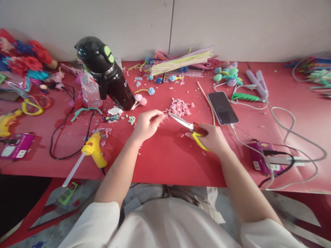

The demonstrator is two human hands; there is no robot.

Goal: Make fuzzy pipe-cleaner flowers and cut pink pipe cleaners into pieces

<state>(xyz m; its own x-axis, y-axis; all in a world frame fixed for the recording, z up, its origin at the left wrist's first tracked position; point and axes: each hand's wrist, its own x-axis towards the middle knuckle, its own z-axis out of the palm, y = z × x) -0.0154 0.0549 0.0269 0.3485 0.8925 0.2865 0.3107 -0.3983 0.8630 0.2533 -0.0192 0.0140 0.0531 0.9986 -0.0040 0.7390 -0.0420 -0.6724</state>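
Note:
My right hand [210, 137] grips scissors [182, 121] with yellow and orange handles. Their blades point left, their tips close to the fingers of my left hand [148, 124]. That hand is closed in a pinch, thumb against forefinger. Small pink bits show at its fingertips, but what it holds is too small to make out. Just beyond the blades lies a loose heap of short cut pink pieces [179, 107]. Several short green pieces [131, 120] are left of my left hand. A long pale pink strip [205, 100] lies between the heap and a dark-screened phone [222, 107].
A black thermos [113, 82] stands beyond my left hand, beside pink pompoms [140, 100]. A yellow glue gun [95, 150] with a glue stick lies at left. Pipe cleaners [183, 62] are bundled at the back. Cables run around a purple power box [258, 162] at right.

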